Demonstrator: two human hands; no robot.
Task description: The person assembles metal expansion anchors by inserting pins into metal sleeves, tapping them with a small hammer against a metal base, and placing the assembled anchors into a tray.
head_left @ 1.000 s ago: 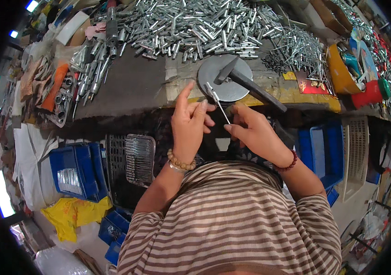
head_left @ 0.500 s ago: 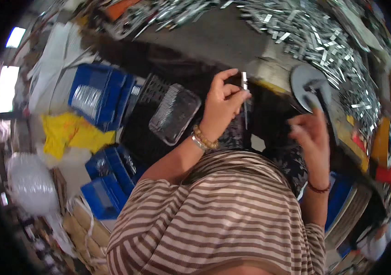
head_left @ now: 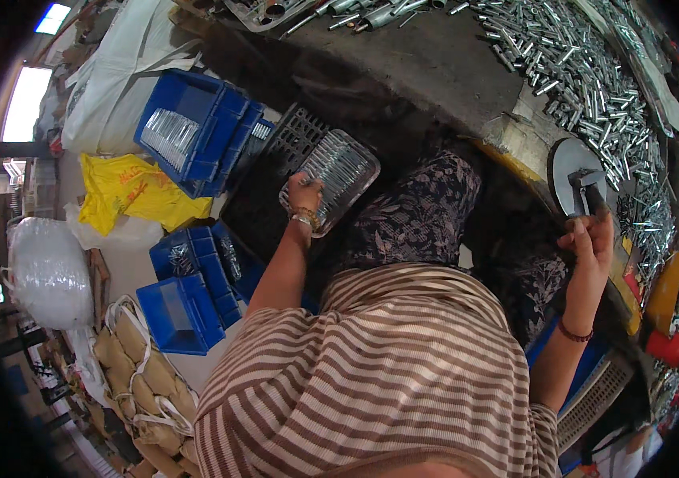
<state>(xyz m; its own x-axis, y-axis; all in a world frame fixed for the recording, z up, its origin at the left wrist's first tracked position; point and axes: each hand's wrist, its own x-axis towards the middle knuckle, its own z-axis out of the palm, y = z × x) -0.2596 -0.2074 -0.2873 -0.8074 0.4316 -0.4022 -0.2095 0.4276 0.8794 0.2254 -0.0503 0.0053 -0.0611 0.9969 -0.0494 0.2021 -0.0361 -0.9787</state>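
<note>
My left hand (head_left: 304,193) is closed at the near left part of a clear plastic tray (head_left: 371,169), where slim silvery metal rods (head_left: 336,166) lie in rows. Its curled fingers hide whatever they hold. Far to the right, my right hand (head_left: 590,239) is closed around the dark handle of what looks like a hammer (head_left: 586,178). The tool's metal head is over a round grey disc (head_left: 564,163) at the workbench edge. Under the tray is a black plastic crate (head_left: 296,131).
Short metal tubes (head_left: 571,80) are heaped across the workbench (head_left: 435,68). Blue bins (head_left: 212,119) with metal parts stand at the left, near a yellow bag (head_left: 128,187). More blue bins (head_left: 180,315) sit closer to me. A plastic-wrapped bundle (head_left: 51,271) is farther left.
My left hand has moved left and down from in front of me to the tray; the slim metal piece it held no longer shows. My right hand has moved right to the hammer handle.
</note>
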